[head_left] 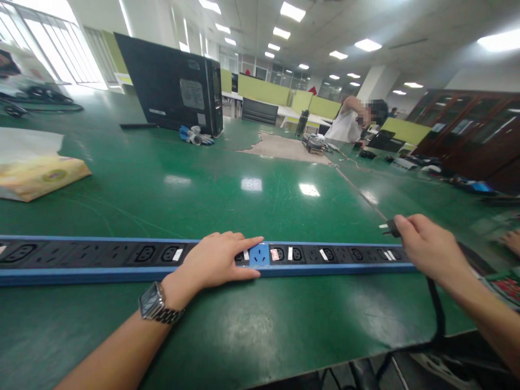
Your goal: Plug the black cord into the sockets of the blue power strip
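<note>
A long power strip (122,273) with a blue frame and black sockets lies across the green table. My left hand (215,260), with a watch (156,304) on the wrist, rests over its middle. Thumb and forefinger are spread to either edge of the strip, beside a blue socket (259,254). Small white stickers mark several sockets. In my right hand (426,244) is a black power plug (392,228), held above the strip's right end with its metal prongs pointing left. Its black cord (437,309) hangs below the hand, over the table edge.
A black computer case (174,86) stands at the back left, with gloves (195,135) beside it. Tissue packaging (44,173) lies on the left of the green table (227,206). A person (349,122) is at the far side. Another hand (511,241) shows at the right edge.
</note>
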A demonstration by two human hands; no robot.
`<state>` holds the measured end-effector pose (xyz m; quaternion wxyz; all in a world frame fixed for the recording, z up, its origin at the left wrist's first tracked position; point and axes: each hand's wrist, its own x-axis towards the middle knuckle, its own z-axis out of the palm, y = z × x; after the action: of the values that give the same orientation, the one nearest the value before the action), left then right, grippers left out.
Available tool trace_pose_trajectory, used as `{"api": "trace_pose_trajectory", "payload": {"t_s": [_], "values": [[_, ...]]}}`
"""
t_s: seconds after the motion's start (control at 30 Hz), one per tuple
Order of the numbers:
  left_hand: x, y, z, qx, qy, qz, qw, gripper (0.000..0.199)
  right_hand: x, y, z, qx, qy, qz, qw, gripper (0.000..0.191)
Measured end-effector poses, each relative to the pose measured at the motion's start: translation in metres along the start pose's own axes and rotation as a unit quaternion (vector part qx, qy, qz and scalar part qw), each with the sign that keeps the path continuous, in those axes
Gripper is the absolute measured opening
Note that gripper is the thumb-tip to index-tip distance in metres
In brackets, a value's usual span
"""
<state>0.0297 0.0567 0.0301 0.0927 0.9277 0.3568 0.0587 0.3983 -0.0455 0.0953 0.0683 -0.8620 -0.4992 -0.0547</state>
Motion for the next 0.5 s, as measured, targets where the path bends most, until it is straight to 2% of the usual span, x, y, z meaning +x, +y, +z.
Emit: {"api": "trace_pose_trajectory", "payload": {"t_s": [0.03, 0.1, 0.13, 0.23, 0.3, 0.43, 0.5], "values": [[0.0, 0.0, 0.0, 0.002, 0.003, 0.003, 1.0, 0.073, -0.007, -0.017, -0.005, 0.035, -0.009, -0.04, 0.999, 0.046], [0.0, -0.001, 0.001, 0.005, 0.009, 0.003, 1.0, 0.073, -0.02, -0.054, -0.003, 0.042, -0.12, -0.156, 0.979, 0.046], [0.0, -0.001, 0.001, 0.004, 0.01, 0.001, 1.0, 0.072, -0.025, -0.071, 0.001, 0.013, -0.139, -0.169, 0.976, 0.044], [0.0, -0.001, 0.001, -0.002, 0.005, -0.002, 1.0, 0.072, -0.031, -0.104, 0.017, -0.072, -0.118, -0.123, 0.983, 0.043], [0.0, -0.001, 0.001, -0.004, 0.005, -0.001, 1.0, 0.073, -0.029, -0.111, 0.021, -0.092, -0.125, -0.128, 0.98, 0.042], [-0.001, 0.0, 0.0, -0.008, 0.005, -0.002, 1.0, 0.073, -0.02, -0.113, 0.018, -0.098, -0.177, -0.183, 0.962, 0.041], [-0.001, 0.0, 0.0, -0.011, 0.005, -0.005, 1.0, 0.072, -0.017, -0.113, 0.017, -0.113, -0.168, -0.177, 0.963, 0.042]]}}
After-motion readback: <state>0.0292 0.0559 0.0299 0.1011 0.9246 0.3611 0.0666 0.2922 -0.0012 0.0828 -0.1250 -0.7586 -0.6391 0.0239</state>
